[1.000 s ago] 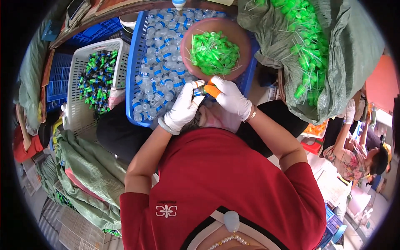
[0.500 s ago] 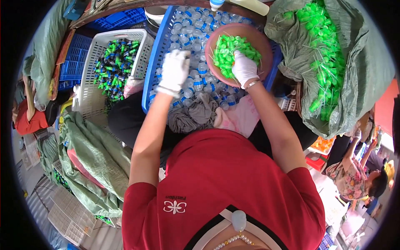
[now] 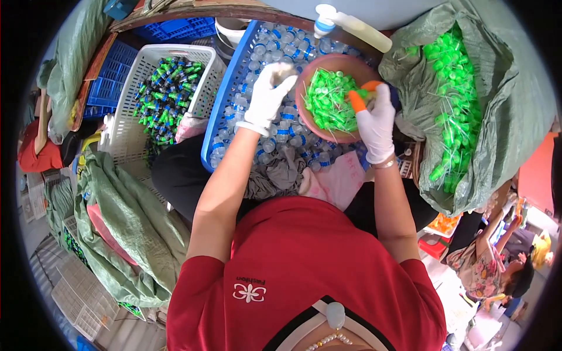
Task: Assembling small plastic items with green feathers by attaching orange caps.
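Observation:
My left hand [image 3: 269, 96], in a white glove, is over the small clear bottles [image 3: 295, 44] with blue bands. Its fingers are bent, thumb apart, and no object shows in it. My right hand [image 3: 377, 126] is also gloved, with orange covers on thumb and forefinger. At the right rim of the pink bowl [image 3: 302, 112] it pinches a green cap [image 3: 366, 93], partly hidden by the fingers. Inside the bowl lies a heap of green caps with thin pale tubes [image 3: 331, 96]. The bowl rests on the bottles in a blue crate [image 3: 212, 126].
Left of the blue crate stands a white basket [image 3: 126, 99] with green and dark small bottles. A grey-green sack [image 3: 503, 111] on the right holds more green caps. A white-capped squeeze bottle [image 3: 357, 29] lies beyond the bowl. Another person [image 3: 483, 260] sits at the far right.
My right hand has come out of the heap to the bowl's right rim, and its orange finger covers now show. My left hand has shifted right, towards the bowl, and its fingers have spread.

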The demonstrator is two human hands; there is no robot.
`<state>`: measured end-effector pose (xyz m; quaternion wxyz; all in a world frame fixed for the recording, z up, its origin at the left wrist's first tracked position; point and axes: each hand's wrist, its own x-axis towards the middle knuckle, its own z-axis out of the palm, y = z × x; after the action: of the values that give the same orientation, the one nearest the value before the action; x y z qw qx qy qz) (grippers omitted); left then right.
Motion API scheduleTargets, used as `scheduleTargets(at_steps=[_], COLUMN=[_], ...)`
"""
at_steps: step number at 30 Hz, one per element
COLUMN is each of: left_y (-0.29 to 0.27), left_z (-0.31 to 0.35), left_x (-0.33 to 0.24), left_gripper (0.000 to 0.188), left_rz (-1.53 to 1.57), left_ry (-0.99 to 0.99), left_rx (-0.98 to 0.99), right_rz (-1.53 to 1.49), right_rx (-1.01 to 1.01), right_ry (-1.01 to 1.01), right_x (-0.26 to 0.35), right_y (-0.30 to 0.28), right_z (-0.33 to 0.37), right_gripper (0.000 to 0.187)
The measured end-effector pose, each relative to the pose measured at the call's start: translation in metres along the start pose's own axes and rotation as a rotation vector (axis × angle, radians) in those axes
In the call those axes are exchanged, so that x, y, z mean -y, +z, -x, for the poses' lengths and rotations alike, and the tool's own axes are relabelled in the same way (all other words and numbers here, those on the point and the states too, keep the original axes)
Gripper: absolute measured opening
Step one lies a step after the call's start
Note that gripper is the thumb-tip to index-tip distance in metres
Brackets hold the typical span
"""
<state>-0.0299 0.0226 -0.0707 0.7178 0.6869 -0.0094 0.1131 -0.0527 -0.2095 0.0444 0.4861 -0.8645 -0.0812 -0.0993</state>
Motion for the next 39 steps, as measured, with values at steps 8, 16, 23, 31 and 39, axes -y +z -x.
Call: scheduleTargets(at_steps=[8,16,23,31,39], left_y=[0.044,0.053,0.05,0.05,0.052], left_z=[-0.038,-0.034,-0.034,-0.034,-0.035], left_x=[-0.078,-0.077,-0.075,-0.074,-0.072], left_gripper=[0.041,0.046,0.046,0.045,0.045], left_rz=[0.269,0.396,0.362,0.352,0.342], left_ry=[-0.035,0.096,0.077,0.089,0.1], left_rx=[0.115,0.107,0.136,0.143,0.135], right_rz=[0.051,0.22,0.187,0.168,0.179], right_rx=[-0.2,-0.177,-0.165,-0.165,-0.169], right_ry=[-0.315,-0.272,-0.225,-0.236,-0.243], right_x=[0.072,0.063,0.063,0.061,0.061], right_y=[-0.02,-0.022,-0.019,-0.017,-0.018], right_z=[-0.032,-0.041,-0.039,-0.039,-0.04], right_gripper=[0.027,0.029,0.027,0.025,0.026])
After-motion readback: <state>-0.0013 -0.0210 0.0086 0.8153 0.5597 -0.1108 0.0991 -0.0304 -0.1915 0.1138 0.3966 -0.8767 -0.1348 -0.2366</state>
